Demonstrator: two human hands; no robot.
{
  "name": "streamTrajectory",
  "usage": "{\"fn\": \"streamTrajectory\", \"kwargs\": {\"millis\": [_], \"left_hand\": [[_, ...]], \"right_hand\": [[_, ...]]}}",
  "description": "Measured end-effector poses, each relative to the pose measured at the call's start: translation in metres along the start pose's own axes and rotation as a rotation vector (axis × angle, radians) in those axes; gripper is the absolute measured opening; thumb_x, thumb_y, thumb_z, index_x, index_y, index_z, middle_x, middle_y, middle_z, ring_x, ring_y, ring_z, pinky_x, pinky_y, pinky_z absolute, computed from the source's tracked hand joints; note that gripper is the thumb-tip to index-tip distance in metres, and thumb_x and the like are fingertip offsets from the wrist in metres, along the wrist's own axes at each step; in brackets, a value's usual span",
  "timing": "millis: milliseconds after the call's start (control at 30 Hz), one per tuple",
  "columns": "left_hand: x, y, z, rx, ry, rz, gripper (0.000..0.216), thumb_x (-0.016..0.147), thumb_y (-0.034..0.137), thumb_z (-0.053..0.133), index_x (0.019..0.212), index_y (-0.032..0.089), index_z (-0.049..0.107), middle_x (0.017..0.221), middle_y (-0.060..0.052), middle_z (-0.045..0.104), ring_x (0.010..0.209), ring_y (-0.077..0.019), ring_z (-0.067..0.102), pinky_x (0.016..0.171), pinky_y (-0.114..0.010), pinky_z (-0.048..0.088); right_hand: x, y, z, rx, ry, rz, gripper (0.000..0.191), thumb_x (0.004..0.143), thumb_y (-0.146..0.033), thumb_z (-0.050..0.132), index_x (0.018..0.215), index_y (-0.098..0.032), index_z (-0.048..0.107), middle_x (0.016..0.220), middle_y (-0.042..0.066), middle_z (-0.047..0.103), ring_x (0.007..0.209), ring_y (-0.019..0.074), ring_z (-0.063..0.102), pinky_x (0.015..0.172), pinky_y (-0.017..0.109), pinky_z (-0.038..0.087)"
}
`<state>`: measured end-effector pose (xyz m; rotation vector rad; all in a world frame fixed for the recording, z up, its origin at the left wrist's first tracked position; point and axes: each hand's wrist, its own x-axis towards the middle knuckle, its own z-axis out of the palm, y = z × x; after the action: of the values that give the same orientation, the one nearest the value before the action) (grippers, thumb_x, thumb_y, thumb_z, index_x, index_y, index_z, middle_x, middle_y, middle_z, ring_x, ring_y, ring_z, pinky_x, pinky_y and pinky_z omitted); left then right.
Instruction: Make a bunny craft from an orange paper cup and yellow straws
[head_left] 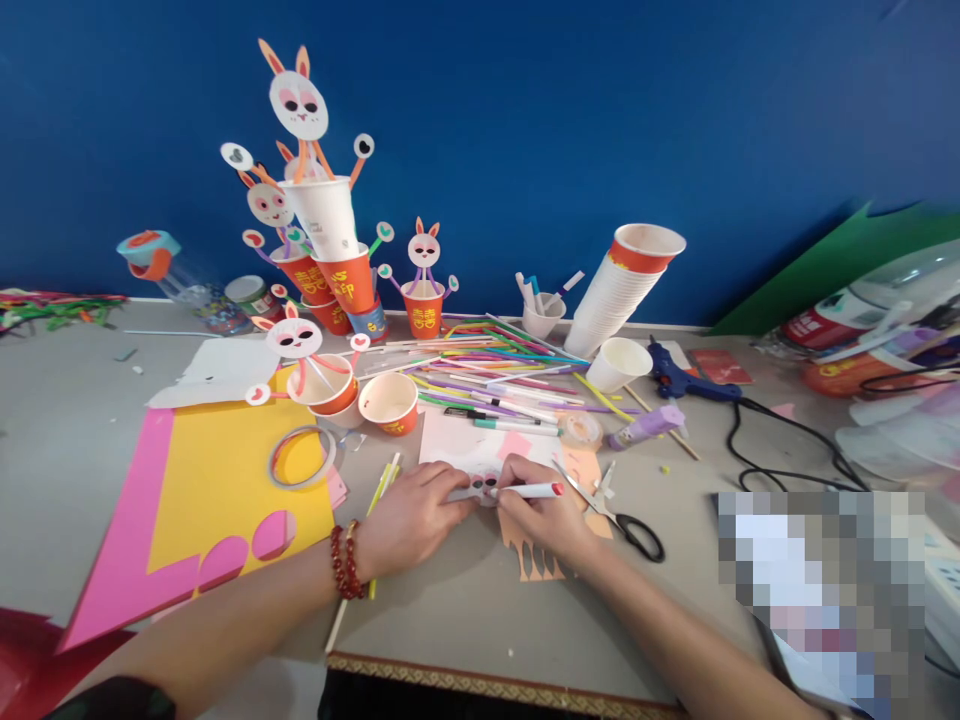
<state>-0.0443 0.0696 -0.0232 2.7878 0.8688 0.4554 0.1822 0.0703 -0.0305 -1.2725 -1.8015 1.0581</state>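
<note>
On the table's near middle lies a small white paper rabbit face (484,492) with dark eyes and pink patches. My left hand (420,510) presses its fingertips on the left edge of that face. Gripped in my right hand (544,515) is a white marker with a red end (536,490), its tip at the face. My right hand partly hides the face. Peach paper with cut-out shapes (536,562) lies under my right hand. Scissors (619,515) with black handles rest just to its right. White paper (450,440) lies behind both hands.
Finished rabbit cups (349,285) stand at the back left. Colourful sticks (495,365) spread across the middle. A tilted cup stack (619,290), a blue glue gun (686,380) with its cord and a purple glue stick (646,428) are right. Tape (271,460) lies on yellow paper (217,470).
</note>
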Motion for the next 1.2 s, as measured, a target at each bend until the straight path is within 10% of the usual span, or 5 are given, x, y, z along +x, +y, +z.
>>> {"fn": "streamTrajectory", "kwargs": {"millis": [1200], "left_hand": [[-0.0007, 0.0004, 0.0007, 0.014, 0.002, -0.016, 0.023, 0.099, 0.019, 0.05, 0.113, 0.021, 0.068, 0.116, -0.01, 0.065, 0.103, -0.0251, 0.06, 0.086, -0.041, 0.053]], "right_hand": [[0.0007, 0.0001, 0.0004, -0.013, 0.0, -0.008, 0.01, 0.076, -0.018, 0.05, 0.066, -0.02, 0.05, 0.058, -0.004, 0.05, 0.055, 0.0126, 0.042, 0.053, 0.023, 0.03]]}}
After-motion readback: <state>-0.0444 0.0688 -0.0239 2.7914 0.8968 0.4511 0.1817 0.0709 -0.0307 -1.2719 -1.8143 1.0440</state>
